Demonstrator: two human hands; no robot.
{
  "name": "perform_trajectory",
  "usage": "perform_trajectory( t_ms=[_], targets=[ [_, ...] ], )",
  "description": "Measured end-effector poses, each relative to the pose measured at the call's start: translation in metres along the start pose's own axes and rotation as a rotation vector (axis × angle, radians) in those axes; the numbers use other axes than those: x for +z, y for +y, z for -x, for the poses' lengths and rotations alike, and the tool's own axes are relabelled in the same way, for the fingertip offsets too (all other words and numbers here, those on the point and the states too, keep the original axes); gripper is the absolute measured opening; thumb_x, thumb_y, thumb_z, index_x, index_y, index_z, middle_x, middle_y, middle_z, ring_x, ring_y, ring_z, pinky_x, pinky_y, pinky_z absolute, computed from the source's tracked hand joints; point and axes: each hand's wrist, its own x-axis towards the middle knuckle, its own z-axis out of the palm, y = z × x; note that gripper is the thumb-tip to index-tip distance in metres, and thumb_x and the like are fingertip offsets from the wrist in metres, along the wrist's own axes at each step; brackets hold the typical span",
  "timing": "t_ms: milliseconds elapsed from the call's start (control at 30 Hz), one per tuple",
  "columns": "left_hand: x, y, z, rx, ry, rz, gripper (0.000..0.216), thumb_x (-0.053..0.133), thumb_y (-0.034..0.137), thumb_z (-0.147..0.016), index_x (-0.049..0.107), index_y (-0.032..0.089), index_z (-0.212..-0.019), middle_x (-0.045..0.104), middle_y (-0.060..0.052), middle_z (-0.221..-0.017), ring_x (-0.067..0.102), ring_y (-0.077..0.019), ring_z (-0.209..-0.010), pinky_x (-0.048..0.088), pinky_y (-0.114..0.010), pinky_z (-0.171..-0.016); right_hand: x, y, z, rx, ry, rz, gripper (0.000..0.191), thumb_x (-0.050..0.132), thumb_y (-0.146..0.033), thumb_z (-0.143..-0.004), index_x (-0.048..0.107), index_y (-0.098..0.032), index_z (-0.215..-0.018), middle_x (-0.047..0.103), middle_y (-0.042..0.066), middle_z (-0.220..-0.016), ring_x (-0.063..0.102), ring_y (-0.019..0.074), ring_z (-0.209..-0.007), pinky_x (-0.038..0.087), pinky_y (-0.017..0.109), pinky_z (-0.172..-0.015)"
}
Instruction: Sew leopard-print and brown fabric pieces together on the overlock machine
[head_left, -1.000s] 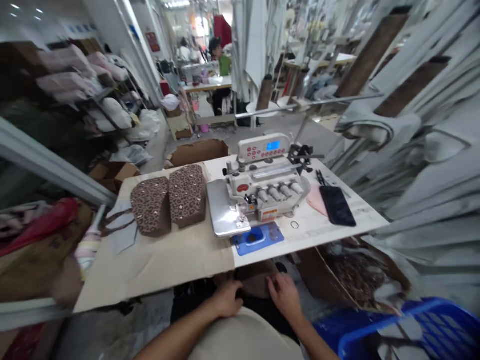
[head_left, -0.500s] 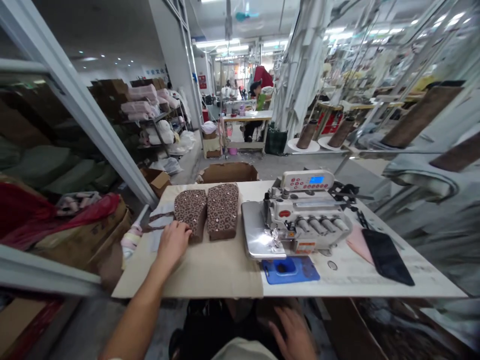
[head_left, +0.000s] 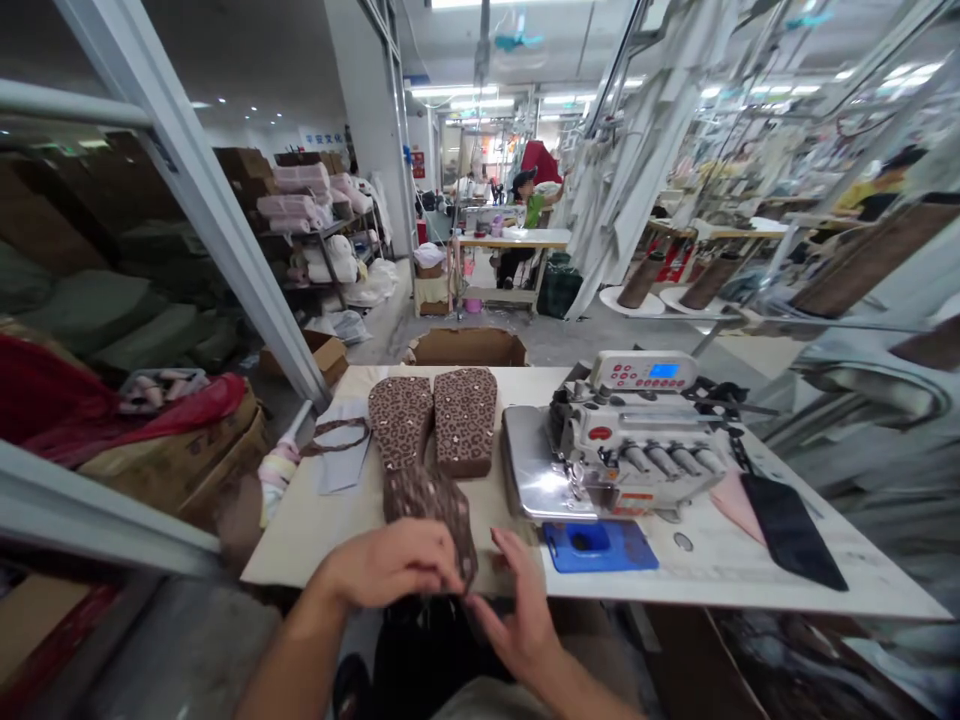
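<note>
My left hand [head_left: 401, 562] is closed on a brown leopard-print fabric piece [head_left: 427, 500], pinching its near corner at the table's front edge. The piece is blurred and hangs a little toward me. My right hand [head_left: 525, 625] is beside that corner with thumb and fingers apart; its thumb tip is close to the fabric, and I cannot tell if they touch. Beyond lie two stacks of leopard-print pieces, a left stack [head_left: 401, 408] and a right stack [head_left: 465, 415]. A leopard-print strip [head_left: 337, 440] lies looped over a pale grey sheet [head_left: 346, 470] to the left.
An overlock sewing machine [head_left: 637, 430] with a metal plate [head_left: 536, 470] stands to the right. Before it lies a blue plastic tray [head_left: 600, 548]. A black phone-like slab [head_left: 795, 530] lies farther right. Behind the table is an open cardboard box [head_left: 469, 350]. A co-worker [head_left: 531, 205] sits farther back.
My left hand has moved from the left stack to the front edge, carrying one leopard-print piece. My right hand has risen from my lap to meet it. The view has shifted slightly left.
</note>
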Motion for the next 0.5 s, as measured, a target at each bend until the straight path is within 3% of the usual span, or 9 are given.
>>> perform_trajectory(
  t_ms=[33, 67, 133, 200, 267, 333, 400, 500],
  targets=[
    [0.001, 0.007, 0.01, 0.063, -0.055, 0.052, 0.022, 0.064, 0.037, -0.097, 0.079, 0.02, -0.098, 0.074, -0.007, -0.092, 0.07, -0.0165, -0.082, 0.055, -0.025, -0.078, 0.004, -0.003, -0.01, -0.038, -0.088, -0.018, 0.064, 0.07, -0.017, -0.084, 0.053, -0.027, -0.145, 0.06, 0.019, -0.144, 0.059, 0.0387, -0.132, 0.057, 0.055, -0.102],
    [-0.001, 0.011, 0.019, 0.078, -0.03, 0.066, 0.022, 0.071, 0.04, -0.092, 0.079, 0.02, -0.097, 0.074, -0.007, -0.089, 0.069, -0.0158, -0.077, 0.054, -0.024, -0.074, 0.007, -0.005, -0.021, -0.089, -0.199, -0.045, 0.054, 0.069, -0.016, -0.081, 0.062, -0.026, -0.134, 0.062, 0.017, -0.14, 0.059, 0.0379, -0.13, 0.056, 0.054, -0.103],
    [-0.007, 0.01, 0.033, -0.008, 0.237, -0.036, 0.02, 0.076, 0.038, -0.089, 0.078, 0.02, -0.096, 0.074, -0.006, -0.086, 0.069, -0.016, -0.075, 0.055, -0.025, -0.072, 0.009, -0.005, -0.047, -0.172, -0.379, -0.094, 0.034, 0.064, -0.011, -0.078, 0.07, -0.026, -0.108, 0.072, 0.01, -0.117, 0.068, 0.0301, -0.114, 0.059, 0.047, -0.097],
    [-0.012, -0.005, 0.041, -0.152, 0.578, -0.265, 0.017, 0.07, 0.031, -0.092, 0.076, 0.02, -0.104, 0.076, -0.007, -0.092, 0.07, -0.019, -0.083, 0.056, -0.029, -0.079, 0.007, 0.002, -0.072, -0.118, -0.304, -0.041, 0.036, 0.056, -0.003, -0.077, 0.069, -0.024, -0.103, 0.072, 0.008, -0.103, 0.069, 0.0242, -0.101, 0.06, 0.04, -0.09],
    [-0.011, -0.028, 0.045, -0.247, 0.762, -0.492, 0.023, 0.061, 0.02, -0.092, 0.075, 0.021, -0.11, 0.077, -0.007, -0.099, 0.071, -0.0221, -0.094, 0.057, -0.035, -0.089, 0.004, 0.011, -0.09, -0.134, -0.13, 0.055, 0.043, 0.053, -0.001, -0.076, 0.067, -0.022, -0.11, 0.07, 0.011, -0.111, 0.065, 0.0264, -0.109, 0.056, 0.045, -0.097],
    [-0.003, -0.052, 0.052, -0.287, 0.746, -0.618, 0.033, 0.054, 0.009, -0.084, 0.076, 0.022, -0.105, 0.078, -0.007, -0.102, 0.07, -0.0234, -0.1, 0.056, -0.039, -0.095, 0.001, 0.018, -0.094, -0.18, -0.086, 0.129, 0.047, 0.051, 0.0, -0.077, 0.066, -0.02, -0.117, 0.068, 0.012, -0.117, 0.061, 0.0279, -0.114, 0.053, 0.047, -0.1],
    [0.008, -0.073, 0.064, -0.333, 0.639, -0.659, 0.04, 0.051, 0.002, -0.073, 0.077, 0.023, -0.094, 0.078, -0.006, -0.101, 0.069, -0.0238, -0.102, 0.055, -0.041, -0.097, 0.0, 0.022, -0.084, -0.208, -0.186, 0.184, 0.042, 0.05, 0.0, -0.081, 0.067, -0.02, -0.114, 0.068, 0.011, -0.112, 0.06, 0.0269, -0.108, 0.052, 0.045, -0.097],
    [0.022, -0.091, 0.081, -0.419, 0.538, -0.685, 0.039, 0.049, 0.0, -0.068, 0.077, 0.024, -0.082, 0.077, -0.006, -0.101, 0.069, -0.0243, -0.101, 0.056, -0.043, -0.094, -0.002, 0.024, -0.056, -0.212, -0.372, 0.246, 0.017, 0.059, -0.008, -0.089, 0.069, -0.021, -0.096, 0.068, 0.008, -0.095, 0.058, 0.0246, -0.094, 0.05, 0.04, -0.086]
  ],
)
